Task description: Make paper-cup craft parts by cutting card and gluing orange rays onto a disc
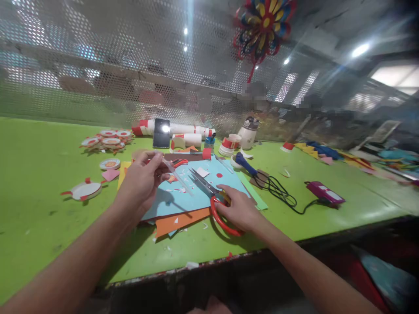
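My left hand (pixel 147 174) pinches one end of a thin, translucent whitish stick (pixel 180 178), which slants down to the right over light blue paper (pixel 190 200). I cannot tell exactly what the stick is. In my right hand (pixel 240 207) are scissors (pixel 204 183) with red handles, my fingers through and around the loops. Their blades point up and left, a little apart, close to the stick's lower end. Small white and red scraps lie on the blue paper, with a white paper piece (pixel 202 172) behind the blades. Orange paper (pixel 183 224) sticks out below.
Round white discs with red tabs (pixel 111 141) stand in a group at left, with a single one (pixel 87 190) nearer. Behind are a phone (pixel 161 133), white tubes (pixel 183 129) and paper cups (pixel 229 146). At right, a black cord (pixel 278 189) runs to a purple box (pixel 324 194).
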Available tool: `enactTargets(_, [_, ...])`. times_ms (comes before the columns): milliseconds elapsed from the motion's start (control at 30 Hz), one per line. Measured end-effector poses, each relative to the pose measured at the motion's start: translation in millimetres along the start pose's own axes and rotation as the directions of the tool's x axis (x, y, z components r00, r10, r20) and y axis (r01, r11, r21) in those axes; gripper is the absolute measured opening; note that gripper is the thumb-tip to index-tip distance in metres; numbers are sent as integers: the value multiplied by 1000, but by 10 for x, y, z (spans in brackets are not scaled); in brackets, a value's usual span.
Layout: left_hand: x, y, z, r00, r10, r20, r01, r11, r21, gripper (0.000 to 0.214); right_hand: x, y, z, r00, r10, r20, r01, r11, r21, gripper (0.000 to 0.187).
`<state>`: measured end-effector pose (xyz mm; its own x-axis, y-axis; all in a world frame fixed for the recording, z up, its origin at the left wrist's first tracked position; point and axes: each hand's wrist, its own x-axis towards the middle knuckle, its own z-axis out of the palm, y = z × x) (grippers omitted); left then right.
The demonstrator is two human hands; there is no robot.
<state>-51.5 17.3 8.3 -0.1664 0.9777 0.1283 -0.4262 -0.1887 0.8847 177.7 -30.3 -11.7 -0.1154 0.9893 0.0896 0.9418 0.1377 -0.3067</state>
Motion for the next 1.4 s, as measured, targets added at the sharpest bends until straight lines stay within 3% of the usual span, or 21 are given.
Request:
enactTargets(333, [57, -94, 6, 998, 37, 41, -40, 995, 90, 14, 92, -39, 11, 997, -65, -41, 53, 968, -244, 36])
enactTargets(567, [5, -156, 3, 976, -169, 139, 145, 975, 168, 27, 104, 14, -30, 978, -168, -123, 141, 969, -203, 35])
enactTargets(700, [-40, -166, 32, 942, -264, 206, 218, 951, 219, 30, 111, 144, -320, 962, -151, -227, 139, 988, -68, 29])
enactTargets(900, [-45, -162, 37, 937, -282, 204, 224, 938, 266, 27, 449, 823, -920, 895, 98, -435, -104, 995, 9, 28])
enactTargets(1000, [-45, -180, 22, 921, -298, 253, 225, 933, 280, 26, 644, 1134, -1004, 891, 202, -408, -218, 976, 8, 26])
enactTargets(1100, [-52, -195, 20, 918, -310, 248, 240, 931, 277, 28, 801, 1288, -929, 912, 255, -320, -275, 961, -17, 25])
enactTargets(1233, [-63, -187, 41, 907, -352, 229, 287, 918, 275, 32, 981, 1325, -752, 953, 233, -194, -251, 965, -74, 28])
enactTargets(1400, [-120, -158, 80, 861, -414, 295, 319, 892, 321, 38, 1114, 1247, -567, 975, 184, -121, -203, 966, -161, 27])
